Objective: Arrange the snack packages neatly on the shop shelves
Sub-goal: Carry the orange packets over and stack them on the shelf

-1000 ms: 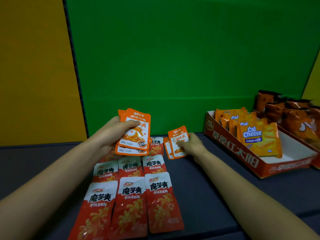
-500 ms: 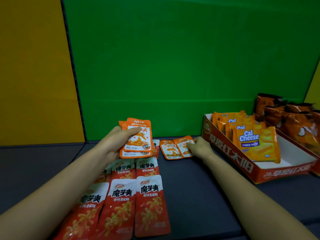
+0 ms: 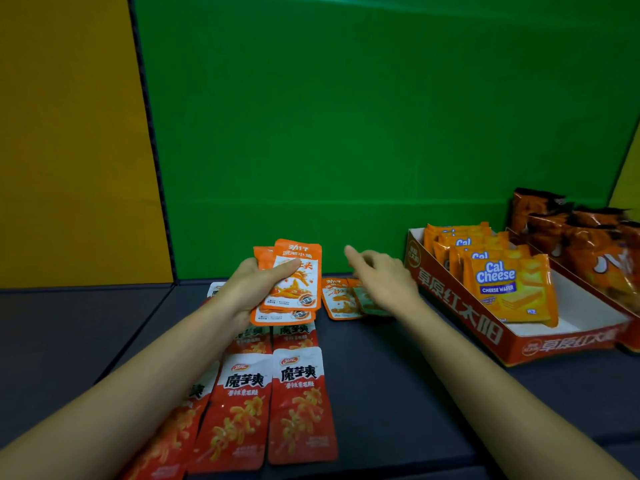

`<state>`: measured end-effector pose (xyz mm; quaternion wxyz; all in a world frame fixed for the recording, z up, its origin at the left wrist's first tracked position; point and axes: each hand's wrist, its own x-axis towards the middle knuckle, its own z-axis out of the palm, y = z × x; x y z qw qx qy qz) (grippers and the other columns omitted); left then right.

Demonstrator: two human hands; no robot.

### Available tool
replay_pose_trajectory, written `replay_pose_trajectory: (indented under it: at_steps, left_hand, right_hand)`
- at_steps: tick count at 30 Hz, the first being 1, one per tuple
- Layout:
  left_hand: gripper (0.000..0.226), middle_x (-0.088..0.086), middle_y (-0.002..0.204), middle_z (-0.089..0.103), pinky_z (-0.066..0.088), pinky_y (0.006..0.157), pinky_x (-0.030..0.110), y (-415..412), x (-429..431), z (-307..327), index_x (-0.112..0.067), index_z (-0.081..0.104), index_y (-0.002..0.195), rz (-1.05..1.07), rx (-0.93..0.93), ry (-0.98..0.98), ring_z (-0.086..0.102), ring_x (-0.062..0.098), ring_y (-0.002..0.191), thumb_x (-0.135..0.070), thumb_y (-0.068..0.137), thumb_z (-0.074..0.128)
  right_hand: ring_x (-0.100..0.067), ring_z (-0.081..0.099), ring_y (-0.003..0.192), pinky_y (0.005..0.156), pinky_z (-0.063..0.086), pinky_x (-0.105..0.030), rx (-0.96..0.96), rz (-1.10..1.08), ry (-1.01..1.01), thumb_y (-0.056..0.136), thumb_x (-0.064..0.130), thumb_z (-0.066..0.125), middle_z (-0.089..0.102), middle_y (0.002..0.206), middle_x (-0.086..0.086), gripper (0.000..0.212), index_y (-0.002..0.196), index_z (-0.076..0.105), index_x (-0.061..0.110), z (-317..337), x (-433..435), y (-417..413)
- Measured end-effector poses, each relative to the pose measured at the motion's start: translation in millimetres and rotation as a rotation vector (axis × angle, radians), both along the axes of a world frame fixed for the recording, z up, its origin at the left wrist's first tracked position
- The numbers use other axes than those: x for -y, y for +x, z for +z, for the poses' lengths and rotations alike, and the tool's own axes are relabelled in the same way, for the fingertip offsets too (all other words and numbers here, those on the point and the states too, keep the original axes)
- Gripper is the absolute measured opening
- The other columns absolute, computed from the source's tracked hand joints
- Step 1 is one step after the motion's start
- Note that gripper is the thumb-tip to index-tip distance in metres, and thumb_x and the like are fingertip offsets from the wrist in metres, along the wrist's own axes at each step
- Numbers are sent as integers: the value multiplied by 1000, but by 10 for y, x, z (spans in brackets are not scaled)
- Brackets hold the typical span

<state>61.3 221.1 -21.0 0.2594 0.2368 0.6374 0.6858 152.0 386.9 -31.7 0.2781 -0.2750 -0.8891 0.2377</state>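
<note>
Now gripping a pile [image 3: 294,282] of orange packs in the left hand [image 3: 254,289], thumb pressed across the top one, up over the back rows of red packs [image 3: 298,403]. Holding nothing in the right hand [image 3: 384,282], fingers loose and spread, just above two flat packs [image 3: 337,299] of the same orange kind, side by side on the dark shelf [image 3: 398,393], near the box [image 3: 460,313] of wafers [image 3: 502,289]. Looks like time to take a pack off the pile and lay it next to the flat packs. Could pull off two at once, being thin, slippery and stacked tight. Could drop the whole pile by loosening the thumb too much, landing on the red packs and messing up those neat rows. Could bump the flat packs with the right wrist and knock them crooked. Could also run short of room beside the box and end up with a squashed row. Better to pinch only the top pack, go slowly, and set it down straight, edge to edge.
</note>
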Motion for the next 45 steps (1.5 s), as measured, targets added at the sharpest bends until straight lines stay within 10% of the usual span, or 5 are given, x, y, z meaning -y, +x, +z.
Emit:
replay_pose_trajectory:
  at_steps: [6,15,19,25,45]
  left_hand:
    - [10,3,59,72,53,44,23,70,-82,-45,-9,64,84,-28,-51,44,68,14,48,-19,86,63]
    - [19,1,51,68,54,41,24,40,-40,-26,-9,57,83,13,10,60,63,13,39,-25,93,54]
    - [21,-1,45,65,50,37,20,-35,29,-15,-11,54,78,62,22,28,61,12,36,-25,93,54]
    - [20,-1,44,64,48,36,19,-65,56,-44,-10,54,79,73,52,15,60,12,35,-25,93,54]
    - [20,-1,45,65,48,36,19,-71,51,-103,-11,54,81,61,41,-44,61,13,36,-28,92,55]
  right_hand:
    - [-21,63,83,82,50,-36,-177,290,-492,84,34,65,65,85,-5,24,74,54,16,79,378,-53]
    - [1,60,42,45,48,-14,-413,317,-897,92,15,55,66,49,8,13,82,62,12,108,131,16]
    - [3,58,43,49,46,-14,-420,62,-649,97,15,45,66,72,-1,21,95,64,6,117,-295,131]
    - [-32,58,107,85,45,-36,-117,-249,-149,98,15,40,60,118,-18,27,120,53,6,-240,-635,213]
    - [-34,47,119,96,41,-43,292,-269,192,95,34,44,42,133,-17,44,129,44,5,-413,-670,272]
